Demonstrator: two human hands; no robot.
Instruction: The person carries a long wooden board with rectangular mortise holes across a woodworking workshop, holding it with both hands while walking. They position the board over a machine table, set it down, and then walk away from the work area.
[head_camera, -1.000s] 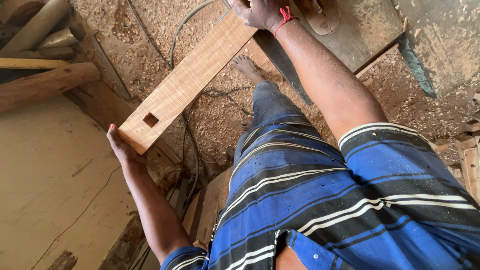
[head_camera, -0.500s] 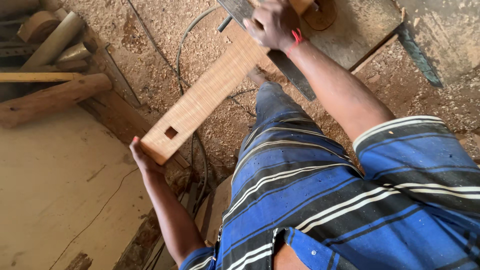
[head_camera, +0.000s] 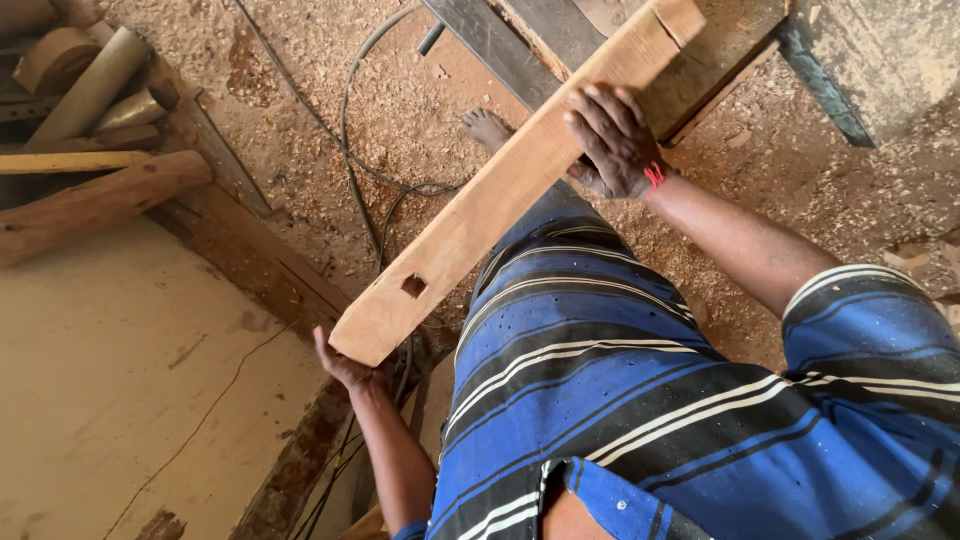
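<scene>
A long light wooden plank (head_camera: 480, 205) with a small square hole near its lower end runs diagonally across the view. My left hand (head_camera: 345, 367) cups the plank's lower end from underneath. My right hand (head_camera: 615, 140), with a red band at the wrist, presses down on the plank near its upper end. That upper end lies over a dark wooden bench top (head_camera: 560, 40). My bare foot (head_camera: 487, 127) shows on the sawdust floor beside the plank. My blue striped shirt fills the lower right.
Sawdust covers the floor. A dark cable (head_camera: 360, 150) loops across it. Logs and round timber pieces (head_camera: 95, 95) lie at the upper left. A large pale flat board (head_camera: 120, 390) sits at the lower left, edged by a dark beam (head_camera: 260, 255).
The plank has slid down and toward me along its length, with both hands moving along with it. My right hand now sits lower in the view.
</scene>
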